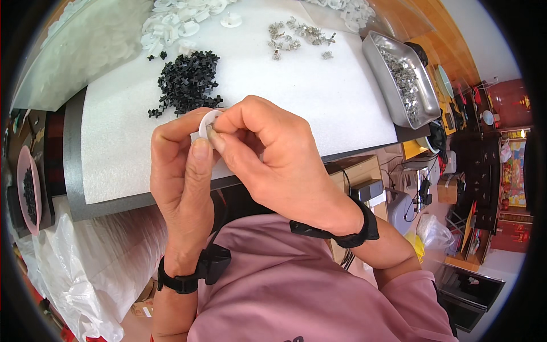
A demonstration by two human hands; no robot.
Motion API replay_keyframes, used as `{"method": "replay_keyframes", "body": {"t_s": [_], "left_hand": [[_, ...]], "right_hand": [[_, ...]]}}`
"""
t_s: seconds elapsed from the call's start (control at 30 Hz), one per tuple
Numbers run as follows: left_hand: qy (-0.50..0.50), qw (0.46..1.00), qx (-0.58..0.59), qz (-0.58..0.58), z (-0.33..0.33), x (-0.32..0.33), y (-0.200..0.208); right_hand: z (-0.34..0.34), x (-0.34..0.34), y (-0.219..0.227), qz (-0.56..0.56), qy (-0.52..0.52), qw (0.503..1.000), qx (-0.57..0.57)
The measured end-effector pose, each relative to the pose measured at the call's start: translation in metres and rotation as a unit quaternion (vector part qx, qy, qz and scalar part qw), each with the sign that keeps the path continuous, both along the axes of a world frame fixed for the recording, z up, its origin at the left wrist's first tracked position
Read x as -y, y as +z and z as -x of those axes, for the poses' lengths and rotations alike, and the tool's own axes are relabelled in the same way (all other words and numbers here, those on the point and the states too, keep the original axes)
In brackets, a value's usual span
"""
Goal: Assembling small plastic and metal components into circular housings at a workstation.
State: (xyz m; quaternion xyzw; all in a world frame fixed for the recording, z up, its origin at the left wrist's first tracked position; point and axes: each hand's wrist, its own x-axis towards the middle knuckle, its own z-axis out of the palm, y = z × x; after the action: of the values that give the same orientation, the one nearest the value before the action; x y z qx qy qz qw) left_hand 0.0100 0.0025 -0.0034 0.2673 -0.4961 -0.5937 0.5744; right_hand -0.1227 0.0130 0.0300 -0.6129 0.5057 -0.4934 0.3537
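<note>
The left hand (181,165) and right hand (276,151) both pinched a white disc (204,123) left of centre, seemingly mid-work; whether anything was fitted to it could not be told. Much looked left: black crosses (188,80) heaped upper left, metal clips (310,35) loose upper centre, white pieces (171,25) beyond.

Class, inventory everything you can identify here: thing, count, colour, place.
Table: one, dark, centre
Sheet: one, white, on table
Disc: one, white, centre
Crosses: many, black, on sheet
Plastic pieces: many, white, top
Metal clips: many, silver, on sheet
Tray: one, silver, right
Bowl: one, pink, left
Plastic bag: one, white, lower left
Furniture: count unclear, dark, right background
Shirt: one, pink, bottom
Wristbands: two, black, wrists
Left hand: one, at disc
Right hand: one, at disc
</note>
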Motion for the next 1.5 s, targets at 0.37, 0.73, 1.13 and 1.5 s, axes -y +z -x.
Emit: {"method": "replay_keyframes", "body": {"t_s": [0.37, 0.73, 1.13, 1.5], "left_hand": [[0.003, 1.0, 0.004, -0.001, 0.0, 0.0, -0.001], [0.031, 0.997, 0.068, 0.007, 0.002, 0.001, -0.001], [0.036, 0.996, 0.041, -0.072, 0.004, -0.001, 0.012], [-0.01, 0.995, -0.016, -0.095, 0.0, 0.006, 0.014]], "right_hand": [[0.003, 0.002, -0.002, -0.008, 0.018, 1.0, 0.007], [0.005, 0.005, 0.002, -0.064, 0.027, 0.997, 0.038], [0.054, 0.034, 0.039, 0.083, 0.077, 0.956, -0.271], [0.041, 0.093, 0.034, -0.004, 0.198, 0.849, -0.491]]}}
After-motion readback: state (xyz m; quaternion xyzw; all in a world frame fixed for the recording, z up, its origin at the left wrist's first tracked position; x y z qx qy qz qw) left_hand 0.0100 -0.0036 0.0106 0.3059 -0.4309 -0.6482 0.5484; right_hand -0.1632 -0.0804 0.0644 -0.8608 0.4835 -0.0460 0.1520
